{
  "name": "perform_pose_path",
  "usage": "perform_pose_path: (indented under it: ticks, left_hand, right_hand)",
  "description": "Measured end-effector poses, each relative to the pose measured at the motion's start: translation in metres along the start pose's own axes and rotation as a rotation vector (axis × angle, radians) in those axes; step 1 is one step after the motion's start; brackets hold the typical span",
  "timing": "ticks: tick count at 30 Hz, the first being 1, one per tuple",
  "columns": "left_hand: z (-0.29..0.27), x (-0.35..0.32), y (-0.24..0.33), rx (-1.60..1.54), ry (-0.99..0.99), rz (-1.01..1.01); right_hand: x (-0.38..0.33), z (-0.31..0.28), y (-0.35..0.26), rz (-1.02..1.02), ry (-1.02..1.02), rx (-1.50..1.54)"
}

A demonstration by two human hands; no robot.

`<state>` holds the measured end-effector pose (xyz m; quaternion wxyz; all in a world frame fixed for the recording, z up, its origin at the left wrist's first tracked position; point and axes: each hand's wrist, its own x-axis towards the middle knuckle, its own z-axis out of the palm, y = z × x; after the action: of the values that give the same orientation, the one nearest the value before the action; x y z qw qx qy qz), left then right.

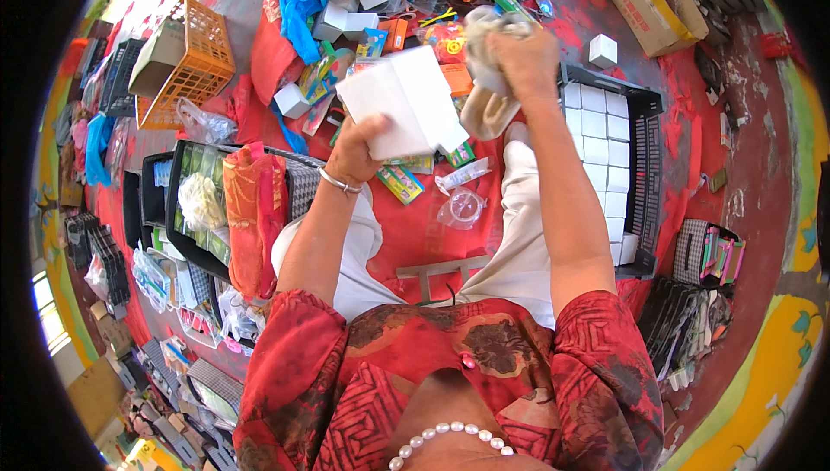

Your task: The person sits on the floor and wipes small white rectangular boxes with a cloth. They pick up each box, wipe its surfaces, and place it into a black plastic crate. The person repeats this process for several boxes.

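My left hand [356,149] grips a plain white box [399,101] by its near left side, thumb on top, and holds it up in front of me. Bunched in my right hand [529,63] is a beige cloth [489,112], which hangs down just right of the box; hand and cloth are slightly blurred. Beneath both hands spreads a pile of small goods, with an orange box [458,80], flat packs [399,184] in green and yellow, and a clear round plastic item [462,208] near my knees.
On the right stands a black crate [647,173] with rows of small white boxes [594,125]; one loose white cube [603,51] sits beyond it. A cardboard box [635,6] lies far right. At left are an orange crate [207,60] and a black bin [180,211] with an orange towel [252,220].
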<state>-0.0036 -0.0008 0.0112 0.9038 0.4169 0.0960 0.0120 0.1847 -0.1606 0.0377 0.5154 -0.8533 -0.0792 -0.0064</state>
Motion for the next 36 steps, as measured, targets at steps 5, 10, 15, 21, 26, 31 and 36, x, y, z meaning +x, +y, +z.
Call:
perform_pose_path:
  ticks: [5,10,15,21,26,31,36]
  left_hand:
    - [-0.002,0.002,-0.014,-0.380,0.177,-0.097]
    - [-0.002,0.008,-0.012,-0.398,0.122,0.044]
    - [-0.011,0.009,-0.004,-0.553,0.168,0.029]
    - [-0.017,0.011,-0.006,-0.749,0.156,-0.017]
    - [-0.021,0.022,-0.021,-0.700,0.347,-0.020]
    - [-0.025,0.018,-0.011,-0.751,0.396,-0.041]
    - [-0.023,0.013,0.018,-0.712,0.364,0.137]
  right_hand:
    - [-0.015,-0.008,-0.036,-0.085,-0.174,0.676]
    - [-0.048,0.030,-0.033,-0.419,-0.464,0.250]
    - [-0.040,0.022,-0.012,0.048,-0.509,0.592]
    - [-0.019,-0.009,-0.027,0.306,-0.194,1.100]
    - [-0.088,0.053,-0.030,-0.587,-0.333,0.188]
    - [-0.091,0.061,-0.021,-0.630,-0.379,-0.028]
    - [-0.036,0.034,0.007,-0.121,-0.225,-0.232]
